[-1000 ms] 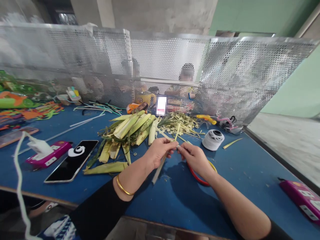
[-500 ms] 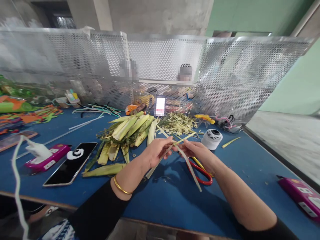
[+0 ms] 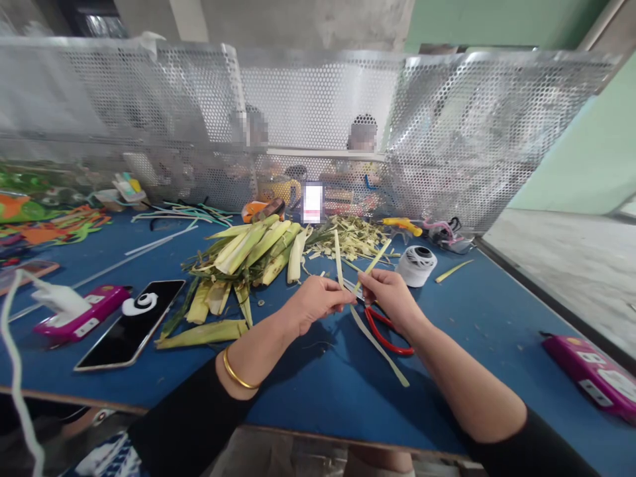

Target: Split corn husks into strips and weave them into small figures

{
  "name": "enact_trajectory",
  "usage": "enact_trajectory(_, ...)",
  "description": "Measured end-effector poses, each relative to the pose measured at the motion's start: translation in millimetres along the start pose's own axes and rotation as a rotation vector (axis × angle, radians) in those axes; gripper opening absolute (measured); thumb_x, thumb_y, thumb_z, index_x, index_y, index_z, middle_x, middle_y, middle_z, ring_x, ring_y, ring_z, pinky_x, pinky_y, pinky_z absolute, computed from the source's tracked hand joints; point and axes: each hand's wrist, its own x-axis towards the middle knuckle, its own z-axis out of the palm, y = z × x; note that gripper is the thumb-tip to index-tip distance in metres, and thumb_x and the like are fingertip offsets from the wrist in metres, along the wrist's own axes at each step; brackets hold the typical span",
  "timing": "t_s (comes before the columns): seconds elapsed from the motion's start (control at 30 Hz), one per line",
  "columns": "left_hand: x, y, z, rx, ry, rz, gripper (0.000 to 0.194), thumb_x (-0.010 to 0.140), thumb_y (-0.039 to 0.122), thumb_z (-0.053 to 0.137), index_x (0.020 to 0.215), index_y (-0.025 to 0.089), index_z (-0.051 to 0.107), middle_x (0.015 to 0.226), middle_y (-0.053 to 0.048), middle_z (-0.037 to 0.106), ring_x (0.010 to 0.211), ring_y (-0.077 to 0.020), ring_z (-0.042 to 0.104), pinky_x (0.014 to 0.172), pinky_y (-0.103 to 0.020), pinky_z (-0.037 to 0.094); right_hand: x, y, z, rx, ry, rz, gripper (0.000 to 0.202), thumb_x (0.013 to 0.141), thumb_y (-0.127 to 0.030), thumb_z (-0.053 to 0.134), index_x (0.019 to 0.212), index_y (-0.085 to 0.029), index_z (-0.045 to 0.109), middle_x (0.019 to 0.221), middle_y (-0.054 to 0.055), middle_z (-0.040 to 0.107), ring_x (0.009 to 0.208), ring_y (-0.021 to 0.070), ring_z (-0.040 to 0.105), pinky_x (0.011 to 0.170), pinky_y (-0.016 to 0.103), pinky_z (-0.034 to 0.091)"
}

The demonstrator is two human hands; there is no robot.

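My left hand [image 3: 322,301] is pinched shut on pale corn husk strips just above the blue table. One husk strip [image 3: 338,255] stands up from its fingertips, and a long strip [image 3: 380,341] trails down toward the table's front. Close beside it, my right hand [image 3: 390,291] pinches another yellowish husk strip [image 3: 376,262] that slants up to the right. Where the strips cross is partly covered by my fingers. Red-handled scissors [image 3: 392,341] lie beneath my right hand. A white spool of thread [image 3: 416,267] stands just beyond it.
Left of my hands lies a pile of corn husks [image 3: 253,252]; shredded husk [image 3: 355,237] lies behind. A phone [image 3: 132,324] and purple power strip [image 3: 82,315] are at left, another power strip [image 3: 591,371] at right. A perforated metal screen [image 3: 318,106] borders the table, people behind it.
My hands have shifted slightly apart and turned. One strip that hung below my left hand now points upward, and the other trailing strip has swung lower. The view has tilted slightly.
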Motion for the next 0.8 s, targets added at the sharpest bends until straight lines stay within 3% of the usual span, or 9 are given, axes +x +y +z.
enact_trajectory(0.07, -2, 2, -0.5, 0.020, -0.001, 0.001, 0.020, 0.068, 0.033, 0.071, 0.063, 0.014, 0.070, 0.048, 0.004, 0.048, 0.042, -0.0053, 0.030, 0.045, -0.024, 0.015, -1, -7, -8, -0.302, 0.144, -0.110, 0.047, 0.081, -0.056, 0.056, 0.050, -0.021, 0.049, 0.045, -0.001, 0.046, 0.048, 0.0133, 0.042, 0.054, 0.029, 0.033)
enact_trajectory(0.13, -3, 2, -0.5, 0.050, -0.016, 0.022, 0.022, 0.069, 0.036, 0.070, 0.066, 0.015, 0.071, 0.049, 0.004, 0.048, 0.043, -0.0058, 0.030, 0.045, -0.024, 0.016, -3, -15, -14, -0.474, 0.281, -0.290, 0.041, 0.084, -0.049, 0.055, 0.054, -0.021, 0.055, 0.054, 0.002, 0.054, 0.057, 0.0155, 0.048, 0.060, 0.030, 0.034)
enact_trajectory(0.2, -5, 2, 0.4, 0.091, -0.045, 0.061, 0.026, 0.072, 0.039, 0.068, 0.066, 0.015, 0.071, 0.049, 0.003, 0.049, 0.044, -0.0067, 0.032, 0.045, -0.024, 0.020, -4, -20, -15, -0.445, 0.213, -0.418, 0.032, 0.084, -0.045, 0.055, 0.064, -0.021, 0.064, 0.071, 0.005, 0.065, 0.071, 0.0183, 0.056, 0.068, 0.031, 0.038)
enact_trajectory(0.3, -5, -1, 3.0, 0.196, -0.071, 0.123, 0.034, 0.075, 0.042, 0.064, 0.053, 0.015, 0.064, 0.047, 0.001, 0.050, 0.045, -0.0077, 0.035, 0.047, -0.024, 0.025, -6, -19, -9, -0.226, -0.106, -0.318, 0.030, 0.081, -0.046, 0.058, 0.069, -0.020, 0.067, 0.074, 0.005, 0.067, 0.074, 0.0185, 0.058, 0.070, 0.031, 0.041)
enact_trajectory(0.4, -4, -5, 5.6, 0.299, -0.078, 0.135, 0.037, 0.075, 0.040, 0.064, 0.046, 0.016, 0.058, 0.045, 0.000, 0.050, 0.045, -0.0085, 0.037, 0.049, -0.025, 0.028, -7, -13, 0, -0.020, -0.230, -0.086, 0.032, 0.075, -0.048, 0.061, 0.065, -0.018, 0.062, 0.060, 0.000, 0.058, 0.060, 0.0141, 0.050, 0.059, 0.028, 0.039)
enact_trajectory(0.47, -4, -5, 6.8, 0.331, -0.078, 0.110, 0.036, 0.072, 0.039, 0.065, 0.045, 0.016, 0.058, 0.044, 0.000, 0.051, 0.044, -0.0087, 0.038, 0.048, -0.024, 0.028, -8, -9, 5, 0.045, -0.199, -0.021, 0.032, 0.073, -0.048, 0.062, 0.064, -0.017, 0.060, 0.058, -0.002, 0.053, 0.056, 0.0123, 0.045, 0.055, 0.026, 0.036)
enact_trajectory(0.6, -5, -2, 8.1, 0.290, -0.126, 0.063, 0.023, 0.070, 0.031, 0.066, 0.052, 0.016, 0.067, 0.046, 0.001, 0.055, 0.044, -0.0083, 0.040, 0.045, -0.023, 0.028, -9, -4, 10, 0.039, -0.066, -0.058, 0.027, 0.074, -0.042, 0.059, 0.062, -0.018, 0.056, 0.059, -0.002, 0.051, 0.058, 0.0123, 0.044, 0.057, 0.027, 0.036)
enact_trajectory(0.8, -4, -4, 8.7, 0.146, -0.123, 0.054, 0.028, 0.073, 0.036, 0.068, 0.055, 0.015, 0.067, 0.049, 0.000, 0.058, 0.041, -0.0071, 0.040, 0.043, -0.022, 0.032, -2, -2, 4, -0.239, 0.034, -0.225, 0.027, 0.082, -0.040, 0.051, 0.067, -0.020, 0.060, 0.072, 0.003, 0.064, 0.069, 0.0172, 0.055, 0.066, 0.029, 0.040)
